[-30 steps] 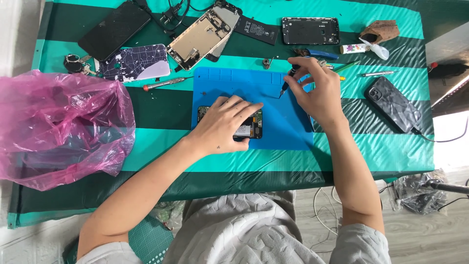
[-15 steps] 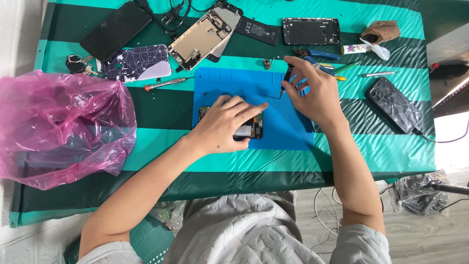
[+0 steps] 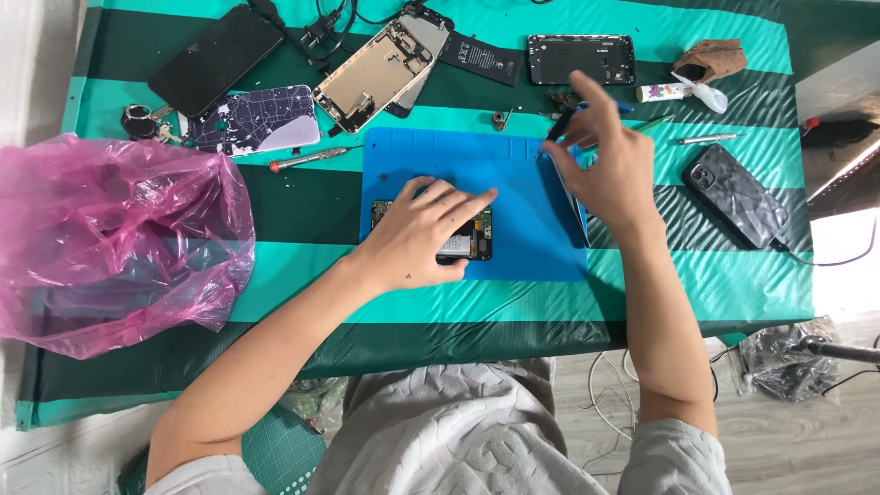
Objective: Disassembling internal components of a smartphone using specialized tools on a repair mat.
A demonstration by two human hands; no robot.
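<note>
Left hand (image 3: 423, 240) lay flat, fingers spread, pressing down the opened phone (image 3: 463, 240) on the blue mat (image 3: 522, 247) near the mat's front edge; same spot as half a second before. Right hand (image 3: 600, 160) had lifted off the mat's back right corner and come up a bit since then, fingers now loosely curled with index raised, pinching a thin dark tool (image 3: 557, 128) between thumb and fingertips; tool tip was off the mat surface, earlier it sat lower by the mat's back edge. Pink plastic bag (image 3: 110, 243) sat at the table's left edge, unchanged. Screwdriver (image 3: 310, 159) lay just left of the mat's back left corner. Black phone in a case (image 3: 735, 194) sat near the table's right edge, well apart from the right hand. Stripped phone frame (image 3: 378, 66) and another black frame (image 3: 581, 59) lay along the back edge.
</note>
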